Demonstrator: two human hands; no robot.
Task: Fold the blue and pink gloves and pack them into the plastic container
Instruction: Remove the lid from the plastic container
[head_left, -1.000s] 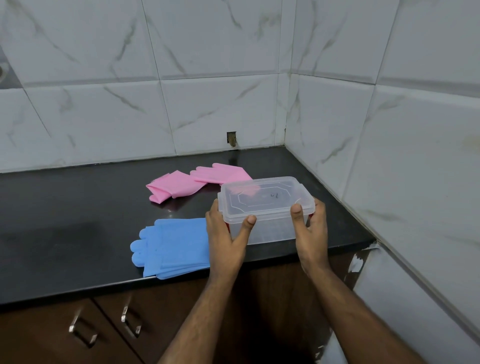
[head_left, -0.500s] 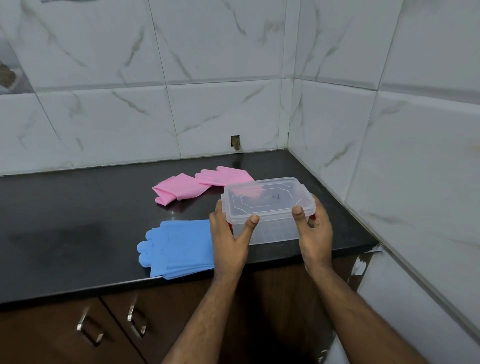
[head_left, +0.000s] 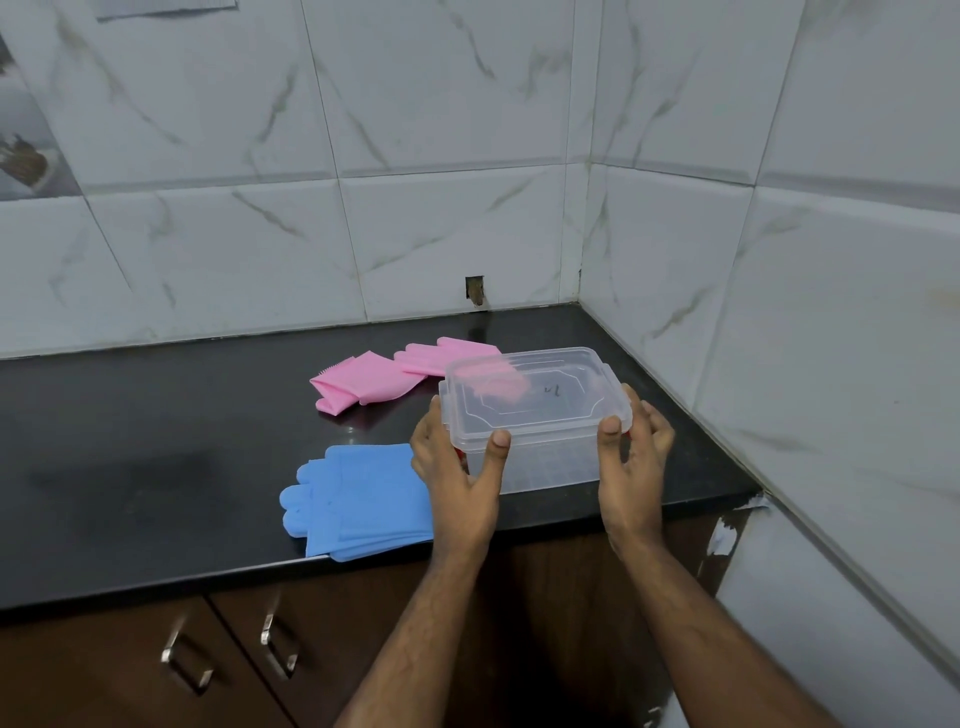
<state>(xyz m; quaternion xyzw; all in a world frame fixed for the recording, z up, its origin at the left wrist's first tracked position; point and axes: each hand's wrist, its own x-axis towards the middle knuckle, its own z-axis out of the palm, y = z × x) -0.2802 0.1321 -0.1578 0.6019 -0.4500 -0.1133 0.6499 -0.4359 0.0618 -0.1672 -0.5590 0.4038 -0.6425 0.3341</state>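
White marble tiles back a black counter (head_left: 130, 467) in the corner. Near its front edge sits the clear container (head_left: 540, 457), lid (head_left: 535, 395) on. Both hands grip it at the lid's rim: left hand (head_left: 457, 483) on its left end, right hand (head_left: 631, 467) on its right. Blue gloves (head_left: 358, 499) lie flat just left of it; pink gloves (head_left: 384, 379) lie behind.
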